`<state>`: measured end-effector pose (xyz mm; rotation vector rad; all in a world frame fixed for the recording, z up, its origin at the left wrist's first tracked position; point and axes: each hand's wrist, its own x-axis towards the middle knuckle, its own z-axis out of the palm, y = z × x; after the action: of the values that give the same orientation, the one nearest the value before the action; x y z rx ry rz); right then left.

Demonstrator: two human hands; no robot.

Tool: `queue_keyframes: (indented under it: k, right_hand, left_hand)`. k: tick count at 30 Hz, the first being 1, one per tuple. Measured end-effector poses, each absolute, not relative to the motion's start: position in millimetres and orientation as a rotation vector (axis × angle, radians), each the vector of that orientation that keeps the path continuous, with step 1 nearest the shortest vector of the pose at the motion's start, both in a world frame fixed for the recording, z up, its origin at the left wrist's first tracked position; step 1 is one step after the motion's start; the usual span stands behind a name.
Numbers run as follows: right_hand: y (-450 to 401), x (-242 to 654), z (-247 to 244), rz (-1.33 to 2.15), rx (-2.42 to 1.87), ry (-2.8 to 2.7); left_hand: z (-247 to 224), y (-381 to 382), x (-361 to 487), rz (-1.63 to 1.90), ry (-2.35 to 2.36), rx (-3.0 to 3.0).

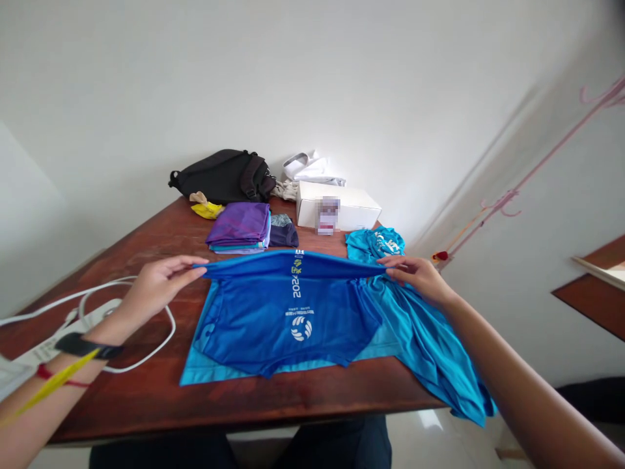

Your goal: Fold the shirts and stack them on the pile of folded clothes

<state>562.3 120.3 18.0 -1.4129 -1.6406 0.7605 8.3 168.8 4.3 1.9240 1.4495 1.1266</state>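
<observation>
L hand [161, 281] & R hand [418, 273] well apart, arms out, pinching blue jersey [288, 326] edge above table [146, 391].

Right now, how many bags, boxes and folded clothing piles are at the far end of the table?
Bags: 1 (black bag)
Boxes: 1 (white box)
Folded clothing piles: 2 (purple stack, dark navy pile)
Total: 4

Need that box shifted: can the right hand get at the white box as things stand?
Probably yes, though the right hand pinches a blue shirt; only a low teal shirt lies before the white box.
</observation>
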Motion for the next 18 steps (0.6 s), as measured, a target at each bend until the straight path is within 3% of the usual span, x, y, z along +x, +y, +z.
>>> queue_keyframes:
  k: [6,11,18]
  right_hand:
    - [41,564,-5,1.04,-1.461,-1.499]
    - [13,572,-37,1.065,-1.489,-1.585]
    - [3,572,-39,0.976,-1.503,-1.726]
  left_hand:
    - [-31,90,-25,1.053,1.351,2.173]
    - [-65,52,-47,0.847,1.185,2.451]
    - [-72,43,-41,0.951,1.121,2.638]
